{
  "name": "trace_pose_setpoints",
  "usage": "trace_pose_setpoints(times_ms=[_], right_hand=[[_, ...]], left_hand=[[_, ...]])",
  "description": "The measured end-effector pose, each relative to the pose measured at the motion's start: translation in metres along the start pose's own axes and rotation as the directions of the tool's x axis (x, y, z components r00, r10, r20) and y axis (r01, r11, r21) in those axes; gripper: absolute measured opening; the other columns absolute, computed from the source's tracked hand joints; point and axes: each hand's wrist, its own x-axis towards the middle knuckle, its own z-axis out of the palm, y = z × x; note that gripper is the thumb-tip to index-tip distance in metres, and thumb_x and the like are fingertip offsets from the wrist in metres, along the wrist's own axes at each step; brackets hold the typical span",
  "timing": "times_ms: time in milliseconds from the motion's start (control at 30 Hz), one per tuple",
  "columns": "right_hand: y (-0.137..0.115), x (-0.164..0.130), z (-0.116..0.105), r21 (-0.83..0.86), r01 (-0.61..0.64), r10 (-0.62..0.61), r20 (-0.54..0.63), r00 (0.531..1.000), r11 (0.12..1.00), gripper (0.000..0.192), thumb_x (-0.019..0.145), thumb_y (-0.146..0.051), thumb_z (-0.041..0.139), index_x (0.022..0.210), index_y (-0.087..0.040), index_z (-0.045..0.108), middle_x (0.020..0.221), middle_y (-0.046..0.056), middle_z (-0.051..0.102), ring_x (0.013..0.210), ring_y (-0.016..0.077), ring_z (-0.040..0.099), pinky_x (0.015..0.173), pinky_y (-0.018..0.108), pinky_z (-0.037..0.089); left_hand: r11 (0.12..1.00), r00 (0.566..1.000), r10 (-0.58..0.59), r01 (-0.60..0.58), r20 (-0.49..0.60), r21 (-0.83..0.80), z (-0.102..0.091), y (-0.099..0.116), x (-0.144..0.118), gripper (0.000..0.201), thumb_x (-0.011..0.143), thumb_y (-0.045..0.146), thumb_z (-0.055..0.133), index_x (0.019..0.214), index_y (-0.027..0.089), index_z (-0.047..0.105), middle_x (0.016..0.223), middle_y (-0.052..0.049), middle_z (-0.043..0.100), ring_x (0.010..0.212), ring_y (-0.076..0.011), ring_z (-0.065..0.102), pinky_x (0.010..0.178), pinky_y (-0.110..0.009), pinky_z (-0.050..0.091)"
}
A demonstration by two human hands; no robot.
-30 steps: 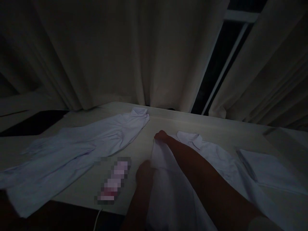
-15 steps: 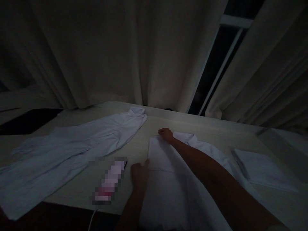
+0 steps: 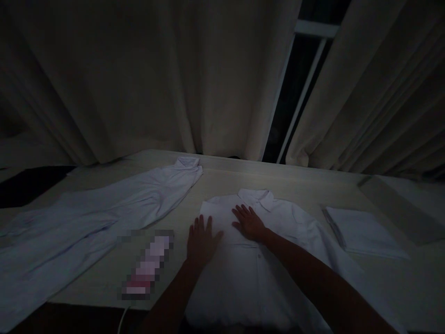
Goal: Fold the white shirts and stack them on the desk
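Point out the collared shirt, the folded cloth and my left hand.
collared shirt (image 3: 278,218): head view, on its chest right of the collar.
folded cloth (image 3: 361,229): head view, on its top face.
left hand (image 3: 200,241): head view, on its back.

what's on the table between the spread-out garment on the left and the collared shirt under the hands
In the head view, only a blurred-out pinkish object lies on the bare table there.

Second white garment (image 3: 104,213) lay spread at table's (image 3: 306,185) left; folded white cloth (image 3: 361,232) sat right; beige curtains (image 3: 139,79) hung behind; blurred object (image 3: 146,264) near front edge.
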Motion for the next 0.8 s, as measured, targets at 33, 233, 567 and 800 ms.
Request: trace_pose_setpoints(times_ms=[33,233,567,800], right_hand=[[0.002,-0.001,-0.001,-0.003,-0.014,0.014,0.008,1.0,1.0,0.061,0.099,-0.055,0.028,0.151,-0.023,0.028,0.157,0.008,0.022,0.146,0.0262,0.014,0.116,0.05,0.012],[-0.017,0.0,-0.019,-0.015,0.014,-0.015,-0.046,0.999,1.0,0.059,0.1,-0.049,0.03,0.15,-0.018,0.03,0.157,0.01,0.024,0.146,0.0246,0.013,0.117,0.048,0.008],[0.039,-0.139,-0.02,-0.041,-0.479,0.474,-0.091,0.876,0.877,0.065,0.096,-0.056,0.033,0.147,-0.015,0.036,0.155,0.015,0.025,0.144,0.0332,0.017,0.114,0.055,0.014],[0.11,-0.184,-0.048,0.086,-0.706,0.705,-0.218,0.675,0.703,0.048,0.094,-0.029,0.037,0.139,-0.012,0.046,0.141,0.017,0.049,0.132,0.0268,0.042,0.109,0.043,0.03]], left_hand=[[1.0,1.0,-0.006,0.006,-0.003,0.005,-0.002,-0.001,-0.001,0.078,0.088,0.062,0.036,0.147,0.011,0.034,0.154,-0.023,0.027,0.143,-0.0384,0.021,0.113,-0.056,0.017],[0.992,0.992,0.12,-0.119,-0.03,0.051,-0.019,0.014,0.01,0.078,0.091,0.059,0.031,0.145,0.003,0.033,0.155,-0.024,0.023,0.146,-0.0351,0.013,0.116,-0.052,0.012],[0.979,0.986,0.157,-0.163,0.063,0.123,0.007,0.011,0.007,0.083,0.086,0.068,0.032,0.151,0.017,0.025,0.156,-0.021,0.021,0.144,-0.0401,0.017,0.113,-0.057,0.013],[0.973,0.982,0.153,-0.17,0.114,0.156,0.001,0.015,0.016,0.081,0.088,0.067,0.027,0.151,0.017,0.024,0.157,-0.021,0.021,0.143,-0.0406,0.019,0.11,-0.059,0.017]])
